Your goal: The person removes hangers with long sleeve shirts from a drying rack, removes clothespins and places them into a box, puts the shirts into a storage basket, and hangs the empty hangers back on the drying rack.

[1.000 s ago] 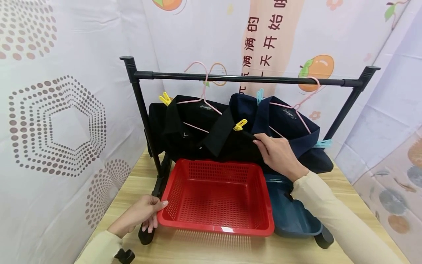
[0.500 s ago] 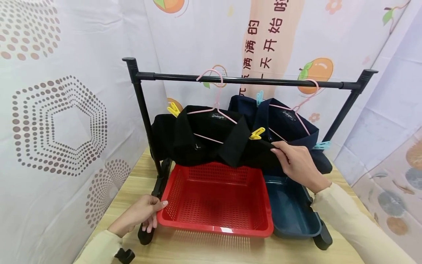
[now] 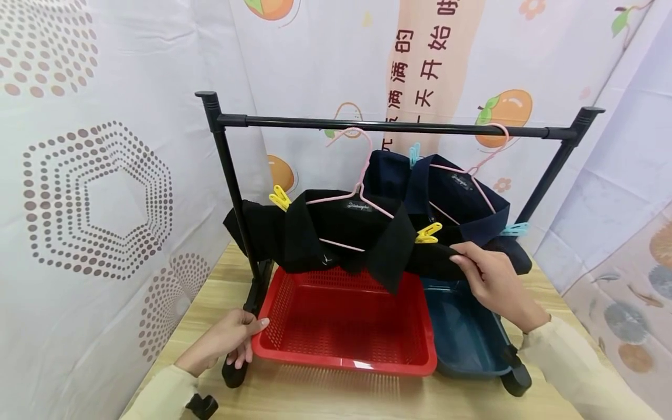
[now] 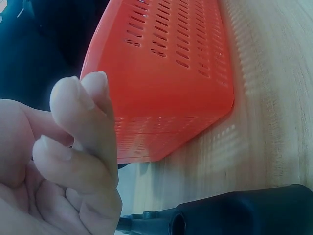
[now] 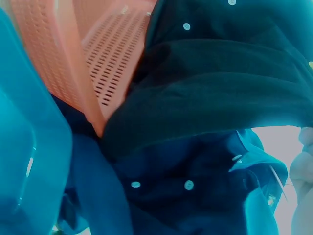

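Observation:
My left hand (image 3: 231,338) grips the red plastic basket (image 3: 343,364) by its left front corner, thumb over the rim. In the head view, my right hand (image 3: 496,283) pinches the right end of a black collared shirt (image 3: 259,224). That shirt is on a pink hanger (image 3: 360,189), its hook just beneath the rack's rail (image 3: 399,124). Yellow clothespins (image 3: 428,233) sit at both shoulders. The shirt's lower part drapes over the basket's back, hiding its rear rim. In the right wrist view, only the edge of the right hand (image 5: 303,181) shows, beside the black cloth.
A navy shirt (image 3: 488,224) hangs on the rail's right side from another pink hanger (image 3: 474,170), with light blue clothespins (image 3: 514,229). Below it stands a dark blue basin (image 3: 462,332), beside the red basket. The rack's black feet (image 3: 234,373) flank both containers on the wooden table.
My right hand has moved right and down with the black shirt. Its hanger hook has come off the rail, and the shirt now hangs lower and nearer. The left hand stays on the basket.

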Motion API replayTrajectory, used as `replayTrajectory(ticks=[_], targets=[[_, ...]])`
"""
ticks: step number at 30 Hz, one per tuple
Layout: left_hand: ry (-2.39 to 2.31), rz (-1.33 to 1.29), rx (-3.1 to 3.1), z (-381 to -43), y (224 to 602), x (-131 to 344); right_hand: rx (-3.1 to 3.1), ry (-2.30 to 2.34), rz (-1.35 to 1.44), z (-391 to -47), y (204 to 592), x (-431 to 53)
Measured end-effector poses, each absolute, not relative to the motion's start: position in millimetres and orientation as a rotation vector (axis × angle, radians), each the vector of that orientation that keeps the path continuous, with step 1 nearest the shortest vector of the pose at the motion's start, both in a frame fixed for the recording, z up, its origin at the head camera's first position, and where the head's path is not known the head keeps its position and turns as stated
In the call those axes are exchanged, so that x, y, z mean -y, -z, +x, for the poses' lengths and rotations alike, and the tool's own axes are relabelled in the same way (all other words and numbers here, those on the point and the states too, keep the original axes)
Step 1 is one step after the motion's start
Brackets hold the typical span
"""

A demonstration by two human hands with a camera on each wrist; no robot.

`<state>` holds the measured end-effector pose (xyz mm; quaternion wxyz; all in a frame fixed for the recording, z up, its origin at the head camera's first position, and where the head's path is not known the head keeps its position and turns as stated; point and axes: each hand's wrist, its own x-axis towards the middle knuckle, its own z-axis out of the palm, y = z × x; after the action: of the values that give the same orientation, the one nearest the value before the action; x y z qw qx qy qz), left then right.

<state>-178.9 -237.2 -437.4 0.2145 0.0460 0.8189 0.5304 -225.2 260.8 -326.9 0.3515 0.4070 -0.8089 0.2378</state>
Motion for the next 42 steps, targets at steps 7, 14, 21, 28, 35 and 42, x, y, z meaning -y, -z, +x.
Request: replayTrajectory(ticks=[7, 14, 21, 28, 35, 42], targets=[[-1.477, 0.151, -2.271, -180.6, 437.4, 237.8, 2.083, -0.689, 1.134, -219.0, 345.2, -257.4], [-1.479, 0.148, -2.249, -180.5, 437.9, 238.3, 2.129, -0.746, 1.198, -211.1, 362.9, -250.8], [-1.483, 0.14, -2.236, -180.1, 438.0, 237.6, 2.146, -0.785, 1.192, -205.6, 377.4, -248.8], [-1.5, 0.101, -2.223, -177.4, 437.8, 237.6, 2.194, -0.818, 1.171, -199.5, 391.4, -247.5], [-1.495, 0.089, -2.221, -177.5, 439.3, 240.0, 2.211, -0.853, 1.171, -194.1, 402.3, -243.1], [-1.475, 0.093, -2.229, -178.8, 440.6, 241.4, 2.24, -0.899, 1.152, -187.7, 412.0, -241.6]])
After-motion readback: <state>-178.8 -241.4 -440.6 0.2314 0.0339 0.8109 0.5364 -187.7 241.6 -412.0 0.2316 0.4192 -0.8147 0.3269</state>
